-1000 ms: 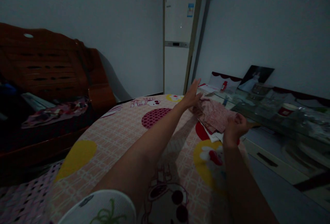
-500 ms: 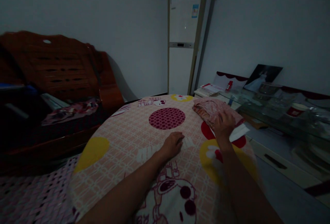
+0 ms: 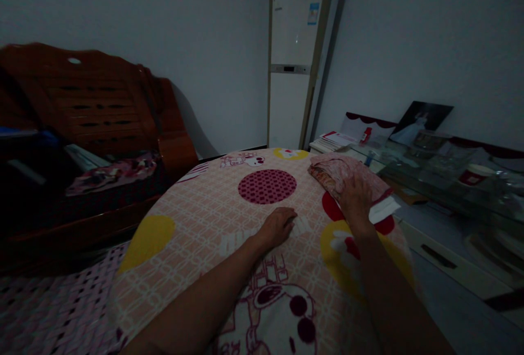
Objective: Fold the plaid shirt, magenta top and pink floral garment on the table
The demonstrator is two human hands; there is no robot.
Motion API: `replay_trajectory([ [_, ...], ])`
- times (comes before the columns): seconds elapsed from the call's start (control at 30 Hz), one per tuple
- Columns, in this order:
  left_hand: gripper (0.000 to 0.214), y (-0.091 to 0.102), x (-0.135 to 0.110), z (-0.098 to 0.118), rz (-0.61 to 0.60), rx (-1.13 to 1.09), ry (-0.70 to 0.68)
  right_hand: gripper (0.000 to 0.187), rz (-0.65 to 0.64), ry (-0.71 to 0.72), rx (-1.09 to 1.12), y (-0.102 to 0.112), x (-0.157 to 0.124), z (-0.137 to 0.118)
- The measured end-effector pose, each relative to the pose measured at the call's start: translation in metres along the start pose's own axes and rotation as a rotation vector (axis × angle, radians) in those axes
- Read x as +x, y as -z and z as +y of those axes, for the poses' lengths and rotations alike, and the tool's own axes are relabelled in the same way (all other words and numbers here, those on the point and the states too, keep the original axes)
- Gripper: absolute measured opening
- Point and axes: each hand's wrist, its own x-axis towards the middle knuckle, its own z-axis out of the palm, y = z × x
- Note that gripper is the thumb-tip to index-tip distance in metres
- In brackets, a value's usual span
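My right hand [image 3: 355, 198] lies flat, fingers spread, on a folded pink patterned cloth [image 3: 338, 172] that rests on top of a small stack with a white layer [image 3: 383, 209] showing at its near edge. The stack sits at the right side of a pink checked blanket [image 3: 204, 224] printed with yellow and dark red circles and cartoon figures. My left hand [image 3: 279, 226] rests on the blanket near its middle, fingers curled loosely downward, holding nothing that I can see.
A brown wooden bench [image 3: 82, 104] with clothes on it stands at the left. A tall white standing air conditioner [image 3: 295, 55] fills the corner. A low glass-topped cabinet [image 3: 429, 180] at the right carries papers, a photo and a cup. The room is dim.
My left hand drew back from the far end of the cloth and came down on the blanket. My right hand let go of the cloth's edge and now presses flat on it.
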Motion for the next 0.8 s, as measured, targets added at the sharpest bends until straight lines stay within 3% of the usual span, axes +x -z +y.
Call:
replay_trajectory([
  [0.1,0.035,-0.001,0.001,-0.001,-0.004,0.000,-0.010,0.041,0.001,-0.033,0.010,0.001,0.001,0.002],
  [0.23,0.034,-0.001,0.002,0.000,0.003,-0.003,-0.005,0.044,-0.050,0.024,0.006,0.008,0.006,-0.002],
  [0.47,0.034,0.002,0.002,0.002,-0.018,-0.019,0.002,0.032,-0.139,-0.026,0.084,0.015,0.021,0.005],
  [0.6,0.038,0.003,0.003,0.001,0.007,-0.080,0.013,0.027,-0.030,-0.120,0.214,0.013,0.024,0.015],
  [0.73,0.060,0.018,0.014,0.007,0.140,-0.297,0.109,0.023,0.033,-0.152,0.570,0.030,0.017,-0.015],
  [0.8,0.068,0.033,0.021,0.013,0.222,-0.369,0.107,0.025,-0.083,-0.030,0.975,0.045,0.011,-0.043],
])
